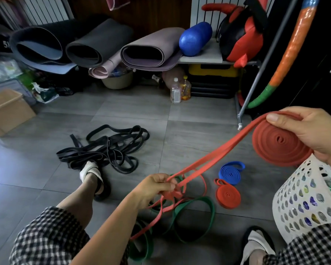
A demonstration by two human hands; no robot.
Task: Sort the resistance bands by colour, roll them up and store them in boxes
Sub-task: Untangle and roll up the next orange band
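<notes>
Above the tiled floor point(134, 111), the right hand point(313, 134) grips a part-wound red coil point(279, 144) between thumb and fingers, while the left hand point(153, 190) pinches its loose tail point(214, 157), stretched between the two. Rolling is the step in hand. Next, I'd judge, further turns must draw the tail clear of the green bands point(197, 222) beneath. A finished red roll point(227, 196) and blue roll point(230, 172) lie on the floor nearby.

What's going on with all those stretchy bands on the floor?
A person is rolling up a resistance band. The right hand holds the red coil, and the left hand pinches its loose tail, stretched between them. A rolled blue band and a rolled red band lie on the floor. Loose green bands lie under the left hand, and a pile of black bands lies further off, unrolled.
</notes>
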